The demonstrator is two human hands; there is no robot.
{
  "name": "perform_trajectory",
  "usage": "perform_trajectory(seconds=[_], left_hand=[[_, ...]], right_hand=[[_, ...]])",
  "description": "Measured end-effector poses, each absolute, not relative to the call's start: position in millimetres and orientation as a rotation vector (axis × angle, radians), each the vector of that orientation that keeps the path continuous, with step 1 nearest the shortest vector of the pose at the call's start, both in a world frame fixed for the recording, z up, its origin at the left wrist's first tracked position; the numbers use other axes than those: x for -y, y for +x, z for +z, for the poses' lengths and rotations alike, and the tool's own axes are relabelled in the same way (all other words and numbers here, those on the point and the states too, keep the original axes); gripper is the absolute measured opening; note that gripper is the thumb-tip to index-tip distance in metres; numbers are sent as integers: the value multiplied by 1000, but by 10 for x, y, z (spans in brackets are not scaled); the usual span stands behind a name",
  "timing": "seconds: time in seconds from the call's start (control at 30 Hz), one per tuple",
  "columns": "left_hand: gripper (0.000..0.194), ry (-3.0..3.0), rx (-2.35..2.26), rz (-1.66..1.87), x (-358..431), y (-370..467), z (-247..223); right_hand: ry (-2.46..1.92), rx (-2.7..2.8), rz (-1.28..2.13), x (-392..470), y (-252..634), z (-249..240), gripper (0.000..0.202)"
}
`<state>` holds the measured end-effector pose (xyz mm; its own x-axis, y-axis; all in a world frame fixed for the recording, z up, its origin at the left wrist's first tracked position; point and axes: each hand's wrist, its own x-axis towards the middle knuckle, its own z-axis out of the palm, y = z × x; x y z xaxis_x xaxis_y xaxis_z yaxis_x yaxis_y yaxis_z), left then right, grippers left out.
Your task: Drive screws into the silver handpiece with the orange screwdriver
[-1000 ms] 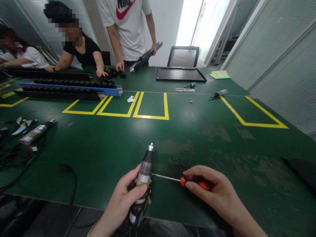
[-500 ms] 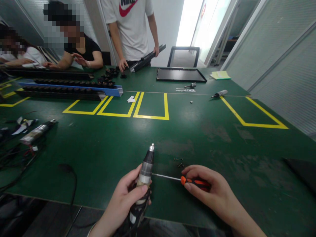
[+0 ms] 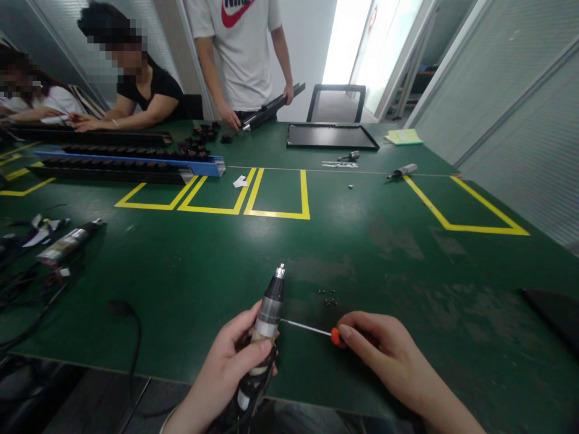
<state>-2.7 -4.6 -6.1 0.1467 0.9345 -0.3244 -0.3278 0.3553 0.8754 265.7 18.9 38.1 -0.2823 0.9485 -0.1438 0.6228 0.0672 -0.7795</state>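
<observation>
My left hand (image 3: 239,355) is wrapped round an electric screwdriver (image 3: 270,313), whose metal nose points up and away from me. In my right hand (image 3: 380,346) is the handle of a screwdriver (image 3: 335,337); most of the handle is covered by my fingers, and its orange collar shows. Its thin shaft points left, with the tip at the side of the electric screwdriver's body. Whether the tip touches the body I cannot tell. Several small screws (image 3: 329,301) lie on the green table (image 3: 181,289) just beyond my right hand.
Cables and another electric tool (image 3: 67,241) lie at the left. Black and blue rails (image 3: 181,163) stand at the back left, near seated people. A standing person holds a black rail (image 3: 274,108). A black tray (image 3: 332,137) and a grey tool (image 3: 402,172) are further back.
My right hand's fingers have closed further over the screwdriver handle, hiding more of it. Across the table, a seated person's raised hand has come down, and the standing person's hand has moved onto the rail.
</observation>
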Motion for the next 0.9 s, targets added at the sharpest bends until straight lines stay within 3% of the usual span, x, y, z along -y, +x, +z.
perform_trajectory(seconds=[0.47, 0.57, 0.73, 0.9], left_hand=[[57, 726, -1049, 1043, 49, -17, -44], [56, 719, -1041, 1055, 65, -25, -62], [57, 724, -1030, 1048, 83, -27, -67], [58, 727, -1037, 1052, 70, -22, -53]], right_hand=[[-1403, 1885, 1055, -180, 2692, 359, 7], [-1448, 1904, 1128, -181, 2680, 367, 13], [-1428, 1965, 1076, -183, 2697, 378, 42], [-1465, 2011, 1026, -207, 2682, 384, 38]])
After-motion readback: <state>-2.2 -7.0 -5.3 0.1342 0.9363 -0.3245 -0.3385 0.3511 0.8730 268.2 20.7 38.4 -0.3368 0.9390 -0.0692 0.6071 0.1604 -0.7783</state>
